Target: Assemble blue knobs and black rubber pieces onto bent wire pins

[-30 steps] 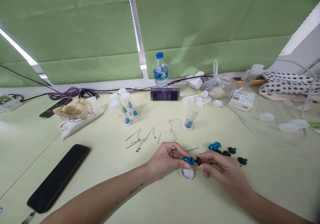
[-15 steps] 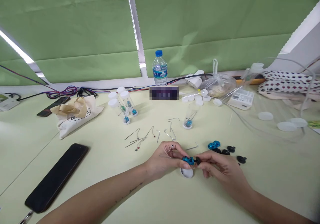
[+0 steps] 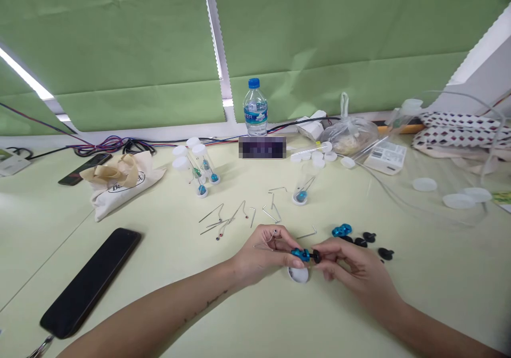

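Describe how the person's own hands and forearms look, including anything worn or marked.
The left hand and right hand are ungloved; the left forearm and right forearm show no sleeves. A thin, dark marking, perhaps a tattoo, runs along the left forearm.

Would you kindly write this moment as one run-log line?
left hand: holds blue part and bent wire | right hand: pinches black part | contact: black part meets blue part | nearby: white cap, loose black parts

Thumbscrews behind right grip; bottle behind left grip; phones left; all on table.
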A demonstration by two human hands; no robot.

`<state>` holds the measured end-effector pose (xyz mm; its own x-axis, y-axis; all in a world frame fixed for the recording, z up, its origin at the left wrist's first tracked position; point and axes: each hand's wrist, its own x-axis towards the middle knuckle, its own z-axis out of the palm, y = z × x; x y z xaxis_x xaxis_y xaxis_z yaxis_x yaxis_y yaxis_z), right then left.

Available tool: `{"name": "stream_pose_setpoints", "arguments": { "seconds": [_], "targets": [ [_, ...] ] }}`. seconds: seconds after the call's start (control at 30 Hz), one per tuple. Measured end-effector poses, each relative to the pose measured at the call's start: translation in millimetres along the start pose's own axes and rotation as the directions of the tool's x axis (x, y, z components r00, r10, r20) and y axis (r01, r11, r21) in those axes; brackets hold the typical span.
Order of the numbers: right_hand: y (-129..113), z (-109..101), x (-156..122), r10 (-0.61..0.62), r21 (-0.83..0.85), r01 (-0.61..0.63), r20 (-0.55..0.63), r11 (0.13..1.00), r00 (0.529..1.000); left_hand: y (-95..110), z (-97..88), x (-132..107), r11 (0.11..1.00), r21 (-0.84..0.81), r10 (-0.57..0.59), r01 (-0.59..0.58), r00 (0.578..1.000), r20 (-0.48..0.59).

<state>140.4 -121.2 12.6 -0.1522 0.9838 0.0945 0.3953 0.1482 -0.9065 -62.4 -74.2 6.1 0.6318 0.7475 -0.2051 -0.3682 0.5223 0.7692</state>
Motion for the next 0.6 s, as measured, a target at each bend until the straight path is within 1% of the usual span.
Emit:
{"name": "stream_pose_setpoints", "arguments": {
  "seconds": [0.1,0.33,0.47,0.6],
  "targets": [
    [-2.5,-0.1,0.8,-0.014,-0.003,0.014,-0.012,1.000,1.000,-0.2,-0.6,0.2,1.000,0.014,0.001,-0.001,1.000,0.002],
    [-1.0,-1.0,-1.5,0.026,-0.018,-0.026,0.008,1.000,1.000,-0.3,-0.3,0.7,1.000,0.006,-0.004,0.004,1.000,0.002],
    [1.1,-0.8,-2.4,0.043,0.002,-0.043,0.005,0.999,0.999,-0.6,0.1,0.8,1.000,-0.014,0.008,-0.008,1.000,0.008],
    [-0.8,-0.3,-1.3,0.033,0.021,-0.033,0.008,0.999,0.999,-1.1,-0.4,0.7,1.000,-0.003,0.009,-0.009,1.000,0.000]
  ]
}}
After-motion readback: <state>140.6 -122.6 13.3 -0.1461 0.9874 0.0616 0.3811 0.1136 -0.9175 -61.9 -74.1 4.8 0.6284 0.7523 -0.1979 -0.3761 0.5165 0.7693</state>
